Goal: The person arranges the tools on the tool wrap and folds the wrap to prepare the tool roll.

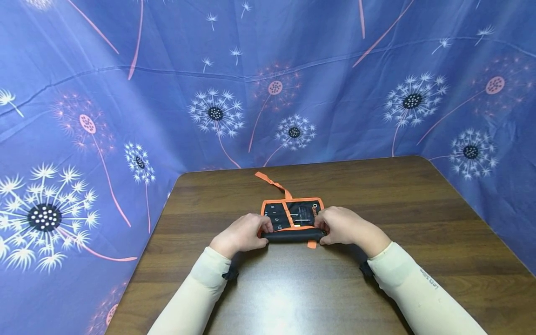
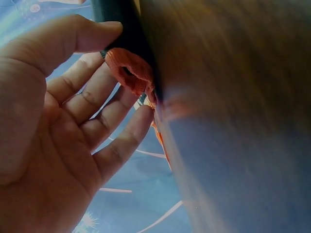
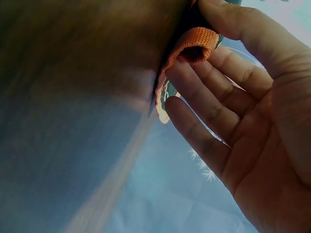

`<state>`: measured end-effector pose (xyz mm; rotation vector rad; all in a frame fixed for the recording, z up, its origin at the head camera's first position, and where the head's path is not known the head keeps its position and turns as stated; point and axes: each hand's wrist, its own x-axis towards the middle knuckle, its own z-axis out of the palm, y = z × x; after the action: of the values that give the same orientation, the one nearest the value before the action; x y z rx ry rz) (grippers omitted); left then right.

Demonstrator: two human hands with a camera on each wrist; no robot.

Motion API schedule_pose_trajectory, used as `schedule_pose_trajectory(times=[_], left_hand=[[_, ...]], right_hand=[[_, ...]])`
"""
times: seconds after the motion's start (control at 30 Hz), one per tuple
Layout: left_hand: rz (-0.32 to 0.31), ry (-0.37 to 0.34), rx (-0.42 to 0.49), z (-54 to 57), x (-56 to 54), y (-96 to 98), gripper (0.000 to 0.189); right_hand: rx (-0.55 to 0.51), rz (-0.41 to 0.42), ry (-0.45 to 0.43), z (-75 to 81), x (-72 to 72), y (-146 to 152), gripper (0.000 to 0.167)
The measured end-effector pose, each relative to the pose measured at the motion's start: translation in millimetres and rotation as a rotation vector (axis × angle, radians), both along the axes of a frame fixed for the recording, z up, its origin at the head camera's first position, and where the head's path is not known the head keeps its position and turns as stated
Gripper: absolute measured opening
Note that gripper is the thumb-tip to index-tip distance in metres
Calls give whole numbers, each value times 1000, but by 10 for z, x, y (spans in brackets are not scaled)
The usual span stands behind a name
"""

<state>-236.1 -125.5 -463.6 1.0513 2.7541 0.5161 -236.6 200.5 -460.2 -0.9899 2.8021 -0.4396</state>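
Note:
On the table lies a black fabric roll-up pouch [image 1: 304,211] with orange binding, white numbers and lettering. Its near edge is rolled into a thick black tube [image 1: 293,236]. At the tube's left end my left hand [image 1: 245,232] grips it between thumb and fingers. My right hand [image 1: 347,226] pinches the opposite end the same way. In the left wrist view the orange binding [image 2: 127,70] curls into a coil at the roll's end, under the thumb. A similar orange coil [image 3: 197,41] shows beside the fingers in the right wrist view. What is inside the roll is hidden.
An orange strap [image 1: 274,183] runs from the pouch's far edge toward the back left. A short orange tab [image 1: 311,244] sticks out under the roll's near side. Blue dandelion-print cloth [image 1: 335,93] hangs behind and beside the brown wooden table [image 1: 418,209].

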Motion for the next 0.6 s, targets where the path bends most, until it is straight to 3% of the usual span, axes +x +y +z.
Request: schedule_pose_trajectory(times=[0.37, 0.6], left_hand=[[-11, 11, 40, -23, -16, -22, 19], [2, -35, 67, 0, -5, -19, 17]], right_hand=[[-31, 48, 3, -11, -11, 45, 21], [-40, 80, 2, -1, -11, 67, 18]])
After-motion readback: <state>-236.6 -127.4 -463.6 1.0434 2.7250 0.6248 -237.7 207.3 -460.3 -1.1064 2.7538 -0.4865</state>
